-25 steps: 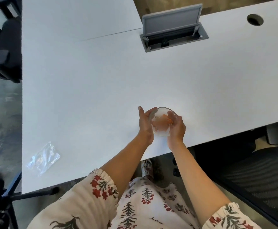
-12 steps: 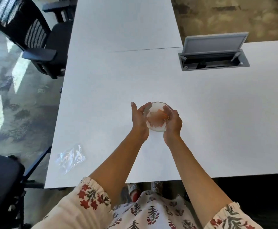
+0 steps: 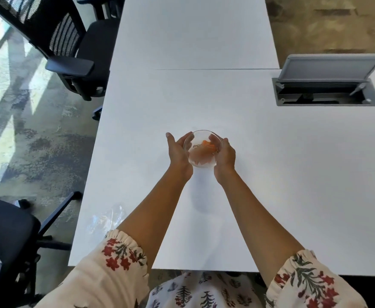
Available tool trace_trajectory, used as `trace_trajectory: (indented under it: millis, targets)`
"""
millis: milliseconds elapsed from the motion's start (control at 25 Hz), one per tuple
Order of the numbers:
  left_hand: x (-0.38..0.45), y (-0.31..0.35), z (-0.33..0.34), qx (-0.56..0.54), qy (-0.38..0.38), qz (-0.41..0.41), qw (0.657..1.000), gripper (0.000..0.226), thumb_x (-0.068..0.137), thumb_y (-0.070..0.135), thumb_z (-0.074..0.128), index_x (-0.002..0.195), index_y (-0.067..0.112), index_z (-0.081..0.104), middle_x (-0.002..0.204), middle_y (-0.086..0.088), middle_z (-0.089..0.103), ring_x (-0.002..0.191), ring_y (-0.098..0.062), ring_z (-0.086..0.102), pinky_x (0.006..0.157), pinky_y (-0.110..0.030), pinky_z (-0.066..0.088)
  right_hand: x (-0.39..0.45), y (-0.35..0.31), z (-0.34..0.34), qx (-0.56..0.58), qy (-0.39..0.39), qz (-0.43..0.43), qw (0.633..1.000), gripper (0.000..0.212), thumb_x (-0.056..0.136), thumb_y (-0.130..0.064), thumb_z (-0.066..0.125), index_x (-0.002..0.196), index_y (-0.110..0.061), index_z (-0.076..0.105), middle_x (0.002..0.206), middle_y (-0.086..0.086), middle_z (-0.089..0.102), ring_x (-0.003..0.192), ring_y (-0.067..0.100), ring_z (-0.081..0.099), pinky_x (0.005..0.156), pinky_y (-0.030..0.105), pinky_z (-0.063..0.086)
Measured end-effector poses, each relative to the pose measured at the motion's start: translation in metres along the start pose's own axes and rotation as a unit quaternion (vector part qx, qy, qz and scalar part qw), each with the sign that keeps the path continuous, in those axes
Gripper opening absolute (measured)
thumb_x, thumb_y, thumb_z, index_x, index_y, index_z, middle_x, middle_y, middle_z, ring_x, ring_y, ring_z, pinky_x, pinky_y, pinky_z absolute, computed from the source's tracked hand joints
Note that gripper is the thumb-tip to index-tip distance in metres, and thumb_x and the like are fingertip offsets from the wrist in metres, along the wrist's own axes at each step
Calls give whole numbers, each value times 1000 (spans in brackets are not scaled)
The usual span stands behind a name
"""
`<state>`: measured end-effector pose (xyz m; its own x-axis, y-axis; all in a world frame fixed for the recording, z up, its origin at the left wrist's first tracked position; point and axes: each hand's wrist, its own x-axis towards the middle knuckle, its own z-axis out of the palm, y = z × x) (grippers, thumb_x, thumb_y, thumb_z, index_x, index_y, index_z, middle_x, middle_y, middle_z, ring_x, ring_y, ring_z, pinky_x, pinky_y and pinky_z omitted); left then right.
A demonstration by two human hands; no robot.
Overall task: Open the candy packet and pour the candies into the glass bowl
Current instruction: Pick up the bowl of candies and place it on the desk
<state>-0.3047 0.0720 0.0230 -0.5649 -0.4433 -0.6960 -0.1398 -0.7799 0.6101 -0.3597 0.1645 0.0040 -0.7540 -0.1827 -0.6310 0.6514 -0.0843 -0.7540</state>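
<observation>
A small clear glass bowl (image 3: 202, 141) with orange candies (image 3: 207, 145) inside is held between both my hands above the white table (image 3: 271, 174). My left hand (image 3: 178, 150) cups its left side, thumb up. My right hand (image 3: 225, 155) wraps its right side, fingers over the rim. The clear plastic candy packet (image 3: 108, 218) lies flat near the table's front left corner, partly hidden behind my left forearm. I cannot tell whether the bowl touches the table.
An open grey cable box with its lid raised (image 3: 329, 85) sits in the table at the right. Black office chairs stand at the left, one far (image 3: 70, 47) and one near (image 3: 6, 230). A seam (image 3: 215, 69) splits the tabletop farther back.
The camera view has shifted, so the table now sits more to the right. The bowl stays cupped in both hands and has moved farther from the table's front edge.
</observation>
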Motion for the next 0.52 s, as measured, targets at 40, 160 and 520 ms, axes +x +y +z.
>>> trace_trajectory:
  millis: [40,160,520]
  targets:
    - [7,1,-3,1,5,2,1000,81,107,62,13,141,6,61,147,-6,62,139,-21,46,99,-35,34,5,1,5,-7,-5,3,1000,48,107,-29,29,97,-23,75,103,-10,76,114,23,66,102,39,50]
    - [24,1,-11,13,22,5,1000,80,107,62,14,138,7,63,145,-5,63,130,-19,51,94,-30,39,19,7,14,-22,-6,3,1000,46,107,-28,30,96,-25,74,101,-11,76,100,15,67,85,29,52]
    - [46,-18,-23,33,40,-1,999,73,107,62,15,124,13,66,132,-1,68,116,-11,58,81,-25,41,45,35,12,-37,14,-1,999,46,107,-28,30,105,-19,75,106,-6,77,102,17,66,89,32,53]
